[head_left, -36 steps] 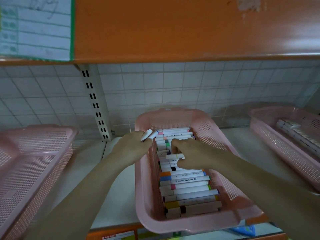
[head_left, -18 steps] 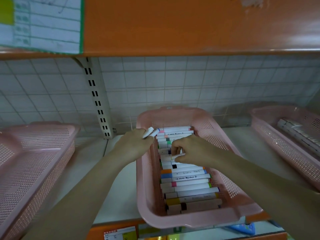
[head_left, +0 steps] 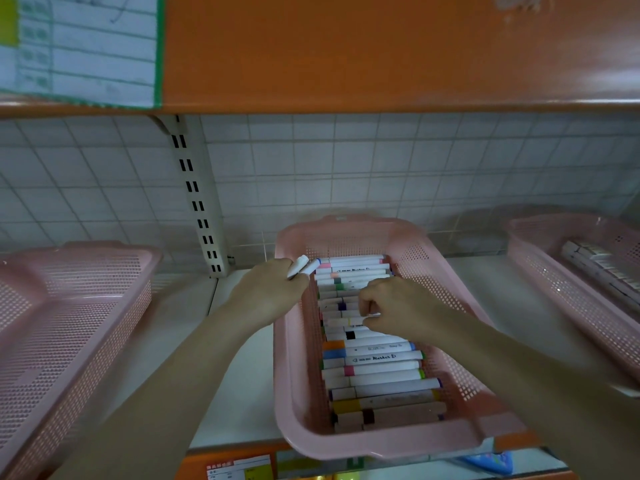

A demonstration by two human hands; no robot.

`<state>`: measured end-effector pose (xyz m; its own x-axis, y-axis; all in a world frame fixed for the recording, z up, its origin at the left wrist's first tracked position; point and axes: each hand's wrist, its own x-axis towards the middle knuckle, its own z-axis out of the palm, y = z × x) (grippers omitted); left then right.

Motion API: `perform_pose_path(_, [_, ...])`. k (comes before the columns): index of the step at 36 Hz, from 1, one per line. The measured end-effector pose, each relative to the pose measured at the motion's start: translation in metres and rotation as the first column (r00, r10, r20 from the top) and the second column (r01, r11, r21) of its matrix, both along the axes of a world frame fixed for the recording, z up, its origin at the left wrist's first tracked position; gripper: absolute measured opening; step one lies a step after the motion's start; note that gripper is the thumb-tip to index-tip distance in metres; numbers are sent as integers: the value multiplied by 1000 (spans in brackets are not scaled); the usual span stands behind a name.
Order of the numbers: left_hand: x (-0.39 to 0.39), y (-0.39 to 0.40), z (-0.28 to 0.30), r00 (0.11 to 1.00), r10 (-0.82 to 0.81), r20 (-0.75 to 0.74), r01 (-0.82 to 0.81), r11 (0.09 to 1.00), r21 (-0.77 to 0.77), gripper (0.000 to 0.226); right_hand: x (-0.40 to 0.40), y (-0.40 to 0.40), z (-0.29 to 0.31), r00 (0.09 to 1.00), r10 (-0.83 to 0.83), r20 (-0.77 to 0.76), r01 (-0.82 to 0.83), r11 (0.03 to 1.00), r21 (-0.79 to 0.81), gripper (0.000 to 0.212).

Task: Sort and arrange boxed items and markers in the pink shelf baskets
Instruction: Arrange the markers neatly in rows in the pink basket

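Three pink baskets on your shelf; progress judged from how they lie now

Near: middle basket, perforated plastic, smooth rolled rim, its front overhanging the shelf edge. Markers laid crosswise in one row from front wall to back: white round barrels with coloured caps or bands (orange, blue, pink, green, yellow), some printed "Marker". The front few look tidy and parallel; those in the middle, by your right hand, lie less evenly. Judgement: this basket is mostly arranged, with the middle stretch left to straighten

Middle: right hand, fingers curled down into the row, pinching a white marker at mid-basket; which one exactly is hard to tell. Left hand, at the basket's left wall, fist closed round a few white markers whose ends stick out above it towards the back. Those markers have yet to be placed

Sides: left basket, same mesh plastic, nothing visible inside from here. Right basket, holding a row of pale boxes along its length, blurred; whether they are sorted I cannot tell

Far: white shelf board, slotted metal upright, white tiled wall, glossy orange shelf overhead with a paper chart on it
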<state>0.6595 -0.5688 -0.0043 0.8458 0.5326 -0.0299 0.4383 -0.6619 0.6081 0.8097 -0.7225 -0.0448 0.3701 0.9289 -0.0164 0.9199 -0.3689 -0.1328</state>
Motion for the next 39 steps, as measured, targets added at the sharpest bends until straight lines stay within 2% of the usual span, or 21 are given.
perform_pose_path(4, [2, 1, 0, 999, 1, -32, 0, 1000, 25, 20, -2, 3, -1, 1000, 7, 27, -7, 1000, -11, 14])
perform_pose_path(8, [2, 5, -5, 999, 8, -38, -8, 1000, 18, 37, -4, 7, -1, 999, 23, 30, -22, 1000, -13, 15])
perform_pose_path(18, [1, 3, -1, 999, -1, -46, 1, 1000, 10, 39, -3, 4, 3, 999, 40, 35, -41, 999, 33, 13])
perform_pose_path(23, [1, -1, 8, 994, -25, -105, 30, 998, 46, 42, -3, 1, 18, 1000, 16, -7, -14, 979, 203, 12])
perform_pose_path(24, [1, -1, 9, 992, -48, -117, 56, 997, 58, 32, -4, 0, 21, 999, 23, -22, -16, 966, 259, 16])
perform_pose_path(25, [1, -1, 10, 989, -63, -137, 72, 995, 62, 39, -6, 0, 24, 999, 39, -36, -25, 946, 323, 20])
perform_pose_path(29, [8, -9, 16, 965, -201, -168, 210, 977, 40, 30, -13, 2, 31, 992, 120, -29, -90, 861, 500, 29])
perform_pose_path(33, [8, -21, 19, 952, -289, -100, 287, 957, -35, 36, -11, 2, 30, 987, 161, 3, -143, 866, 479, 15])
perform_pose_path(37, [8, -25, 17, 960, -274, -53, 268, 958, -101, 29, -10, -3, 32, 987, 161, -23, -135, 885, 446, 11])
perform_pose_path(39, [6, -22, 17, 977, -212, -16, 209, 971, -112, 24, -9, -6, 33, 987, 159, 9, -150, 901, 406, 11])
